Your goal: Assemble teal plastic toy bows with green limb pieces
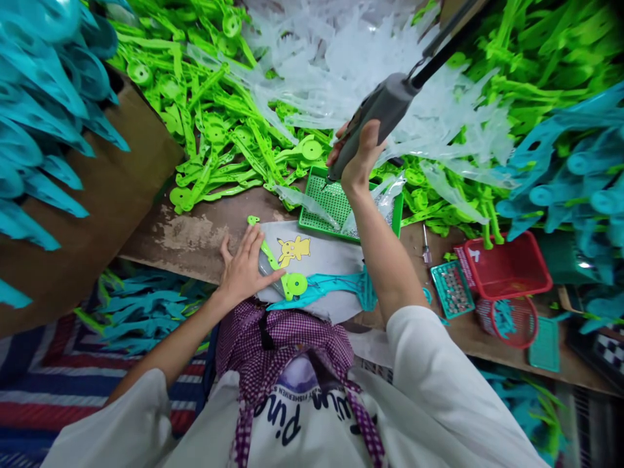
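My left hand lies spread, thumb apart, over the lime-green part, hiding some of it; the round end shows just right of my thumb. My right hand is wrapped around the grey screwdriver, its tip indistinct against the green tray, its black top cut off.

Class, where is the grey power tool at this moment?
The grey power tool is in the right hand, in the head view's upper half, right of centre, its tip appearing over the green basket.
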`<state>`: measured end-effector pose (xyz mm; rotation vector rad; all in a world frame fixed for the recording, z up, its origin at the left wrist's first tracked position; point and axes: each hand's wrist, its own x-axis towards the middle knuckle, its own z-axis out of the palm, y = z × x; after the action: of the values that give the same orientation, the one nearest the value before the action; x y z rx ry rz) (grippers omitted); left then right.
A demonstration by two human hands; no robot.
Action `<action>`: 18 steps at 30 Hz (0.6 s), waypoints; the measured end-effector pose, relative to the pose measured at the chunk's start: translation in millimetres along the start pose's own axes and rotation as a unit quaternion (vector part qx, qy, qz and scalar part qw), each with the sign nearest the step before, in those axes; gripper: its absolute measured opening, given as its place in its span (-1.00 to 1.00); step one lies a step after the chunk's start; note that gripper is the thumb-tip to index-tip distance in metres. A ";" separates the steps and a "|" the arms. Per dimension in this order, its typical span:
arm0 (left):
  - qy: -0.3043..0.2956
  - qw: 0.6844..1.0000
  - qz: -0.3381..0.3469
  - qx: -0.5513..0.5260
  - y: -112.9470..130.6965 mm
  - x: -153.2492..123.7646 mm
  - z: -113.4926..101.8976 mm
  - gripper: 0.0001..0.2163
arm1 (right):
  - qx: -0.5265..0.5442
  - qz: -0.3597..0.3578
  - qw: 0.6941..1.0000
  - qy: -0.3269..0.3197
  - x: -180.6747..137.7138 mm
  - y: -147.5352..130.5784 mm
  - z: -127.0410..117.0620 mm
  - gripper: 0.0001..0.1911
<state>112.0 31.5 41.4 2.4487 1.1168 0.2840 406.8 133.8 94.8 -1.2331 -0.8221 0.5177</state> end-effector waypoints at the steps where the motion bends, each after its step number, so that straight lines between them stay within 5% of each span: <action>1: -0.002 1.000 -0.002 -0.001 0.3 0.1 -0.3 -0.12 | 0.006 -0.007 1.000 0.004 -0.8 -1.6 0.0 -0.34; 18: -0.018 1.000 -0.016 0.009 1.4 -1.0 -1.2 -0.12 | 0.056 0.017 0.998 -0.008 0.4 1.1 -4.4 -0.33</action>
<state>111.8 30.3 43.1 2.4388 1.1471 0.2203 410.6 131.7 93.4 -1.1428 -0.7757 0.5935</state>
